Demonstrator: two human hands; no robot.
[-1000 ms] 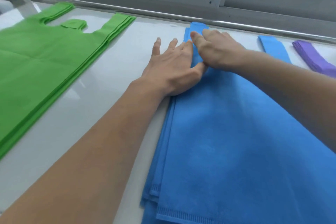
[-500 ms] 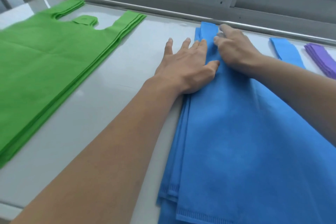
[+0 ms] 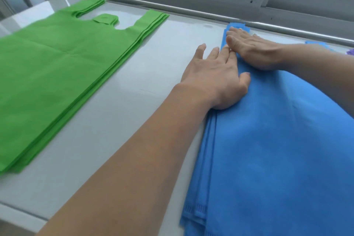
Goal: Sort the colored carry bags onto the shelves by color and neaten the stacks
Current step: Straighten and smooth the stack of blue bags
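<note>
A stack of blue carry bags (image 3: 272, 151) lies flat on the white shelf (image 3: 118, 113) at the right. My left hand (image 3: 216, 78) rests flat, fingers apart, on the stack's left edge near the handle. Just beyond it, my right hand (image 3: 252, 50) presses flat on the blue left handle strip (image 3: 234, 26), fingers stretched toward the back rail. A stack of green carry bags (image 3: 63, 71) lies at the left, handles pointing to the back. A sliver of purple bag (image 3: 350, 51) shows at the far right edge.
A metal rail (image 3: 191, 10) runs along the shelf's back edge, with a grey frame and upright posts behind it. A bare strip of shelf separates the green and blue stacks. The shelf's front edge (image 3: 17, 210) runs at the lower left.
My right hand has slid further along the blue handle toward the back rail and flattened out. My left hand stays pressed on the stack's left edge. The view has shifted left.
</note>
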